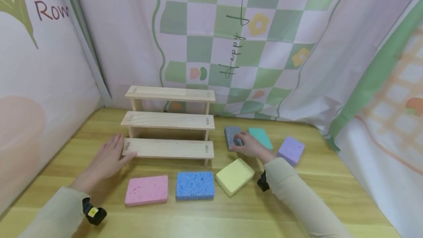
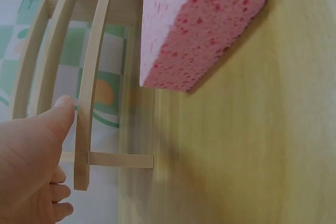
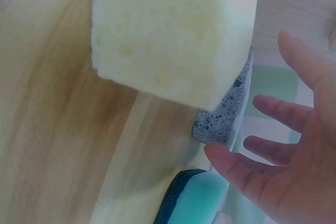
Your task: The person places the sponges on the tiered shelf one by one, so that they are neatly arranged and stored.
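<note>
My left hand (image 1: 107,158) is at the left end of the lowest step of a three-tier wooden shelf (image 1: 170,148), its thumb over the front corner and its fingers alongside the end. The thumb (image 2: 64,116) shows beside the board in the left wrist view. My right hand (image 1: 249,145) reaches over a grey sponge (image 1: 232,135); in the right wrist view its fingers (image 3: 283,113) are spread, with the grey sponge (image 3: 223,116) in front of them. Just right of that sponge lies a teal sponge (image 1: 260,137) with a dark underside.
Along the front lie a pink sponge (image 1: 147,190), a blue sponge (image 1: 195,185) and a pale yellow sponge (image 1: 235,176). A purple sponge (image 1: 290,150) is beside my right forearm. Patterned curtains (image 1: 236,50) hang behind the wooden table (image 1: 238,216).
</note>
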Demonstrator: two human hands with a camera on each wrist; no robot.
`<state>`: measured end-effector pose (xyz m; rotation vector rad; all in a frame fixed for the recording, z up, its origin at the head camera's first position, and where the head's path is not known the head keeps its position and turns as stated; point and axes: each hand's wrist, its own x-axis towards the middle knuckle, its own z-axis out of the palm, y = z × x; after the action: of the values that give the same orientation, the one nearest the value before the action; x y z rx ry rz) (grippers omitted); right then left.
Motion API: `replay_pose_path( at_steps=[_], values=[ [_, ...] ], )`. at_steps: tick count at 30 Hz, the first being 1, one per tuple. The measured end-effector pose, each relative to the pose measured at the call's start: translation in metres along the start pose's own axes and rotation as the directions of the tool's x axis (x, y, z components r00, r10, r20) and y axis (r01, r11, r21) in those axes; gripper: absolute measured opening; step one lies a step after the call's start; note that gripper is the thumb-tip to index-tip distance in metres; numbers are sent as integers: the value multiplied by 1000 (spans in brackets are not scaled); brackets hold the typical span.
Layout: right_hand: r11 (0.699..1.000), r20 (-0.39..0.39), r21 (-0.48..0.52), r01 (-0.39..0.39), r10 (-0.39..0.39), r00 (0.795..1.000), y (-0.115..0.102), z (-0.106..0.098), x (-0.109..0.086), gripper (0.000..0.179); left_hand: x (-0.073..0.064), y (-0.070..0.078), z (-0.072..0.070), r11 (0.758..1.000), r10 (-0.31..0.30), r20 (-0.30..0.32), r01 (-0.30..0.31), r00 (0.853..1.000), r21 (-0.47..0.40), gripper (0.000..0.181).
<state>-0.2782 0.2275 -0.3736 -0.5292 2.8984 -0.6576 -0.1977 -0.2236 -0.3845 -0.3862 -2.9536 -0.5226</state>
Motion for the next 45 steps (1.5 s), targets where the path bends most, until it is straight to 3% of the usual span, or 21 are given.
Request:
replay_pose_path(
  at_steps=[8, 19, 34, 45],
  values=[
    [1000, 1, -10, 25, -25, 1000, -1, 2, 0, 42, -3, -1, 3, 1000, 4, 41, -3, 999, -13, 81],
    [1000, 13, -15, 21, -21, 1000, 3, 6, 2, 34, -3, 0, 6, 1000, -2, 40, 2, 999, 4, 79],
    [997, -49, -81, -2, -2, 999, 2, 13, 2, 37, -3, -2, 7, 1000, 8, 34, -9, 999, 12, 78],
    [998, -110, -52, 32, -38, 993, 6, 1, 0, 31, -1, 0, 8, 1000, -1, 45, 0, 999, 24, 78]
  ],
)
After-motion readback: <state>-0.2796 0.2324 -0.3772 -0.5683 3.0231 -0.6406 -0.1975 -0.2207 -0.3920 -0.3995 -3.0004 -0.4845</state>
